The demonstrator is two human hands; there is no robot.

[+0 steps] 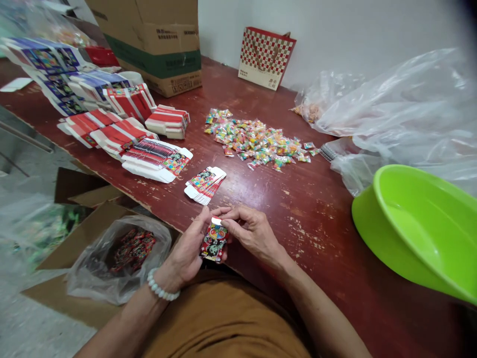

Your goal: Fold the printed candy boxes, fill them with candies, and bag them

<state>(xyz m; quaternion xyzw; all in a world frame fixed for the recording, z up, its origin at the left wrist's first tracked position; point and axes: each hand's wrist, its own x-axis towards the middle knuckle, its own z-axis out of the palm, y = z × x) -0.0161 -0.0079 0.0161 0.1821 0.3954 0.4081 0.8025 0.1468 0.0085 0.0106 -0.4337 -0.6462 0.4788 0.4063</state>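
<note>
A small printed candy box [215,242], red and black with a white flap at its top, is upright in my left hand [190,248], whose fingers wrap round it from the left and behind. My right hand [251,228] pinches the white flap at the box's upper end between thumb and fingers. Just beyond my hands, a small fanned stack of flat, unfolded boxes [206,184] lies on the table. Farther off is a heap of wrapped colourful candies [257,141]. Whether anything is inside the held box cannot be seen.
Bundles of flat red boxes [119,135] and blue boxes [99,82] lie left on the red table [298,209]. A large carton [164,49], a checked gift bag [264,57], plastic bags [402,104] and a green basin [387,233] stand around. Below left, a bag-lined carton [89,238] holds filled-looking packets.
</note>
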